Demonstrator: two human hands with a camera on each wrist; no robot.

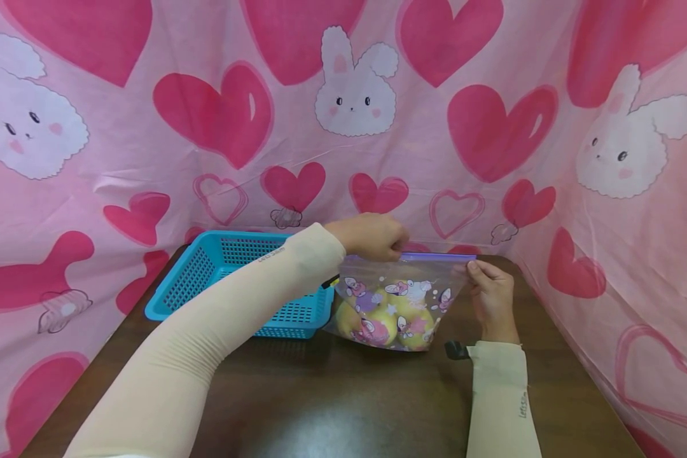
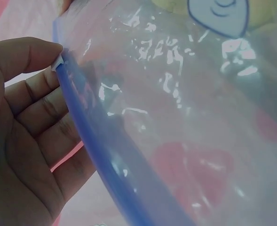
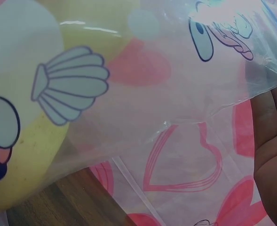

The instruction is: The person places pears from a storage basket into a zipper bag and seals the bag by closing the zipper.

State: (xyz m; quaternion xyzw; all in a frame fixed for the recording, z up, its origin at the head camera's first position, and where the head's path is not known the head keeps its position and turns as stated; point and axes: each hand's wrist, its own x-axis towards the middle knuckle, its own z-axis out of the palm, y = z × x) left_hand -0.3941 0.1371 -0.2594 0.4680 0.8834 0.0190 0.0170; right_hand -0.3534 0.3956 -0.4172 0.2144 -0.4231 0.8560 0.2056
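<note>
A clear zip bag (image 1: pixel 443 275) printed with cartoon figures and shells stands on the table, with several round yellow fruits (image 1: pixel 352 318) inside. Along its top runs a purple zip strip (image 1: pixel 441 257). My left hand (image 1: pixel 372 236) is at this strip, left of its middle; in the left wrist view, thumb and forefinger pinch a small white slider (image 2: pixel 58 62) on it. The bag's upper right corner is pinched by my right hand (image 1: pixel 492 292). Only part of that hand shows in the right wrist view, and its fingertips are hidden behind the plastic.
A blue plastic basket (image 1: pixel 289 332) stands left of the bag, partly hidden by my left sleeve (image 1: pixel 206 343). Brown wooden tabletop (image 1: pixel 343 394) lies in front. Pink cloth (image 1: pixel 412 146) with hearts and rabbits hangs behind and along both sides.
</note>
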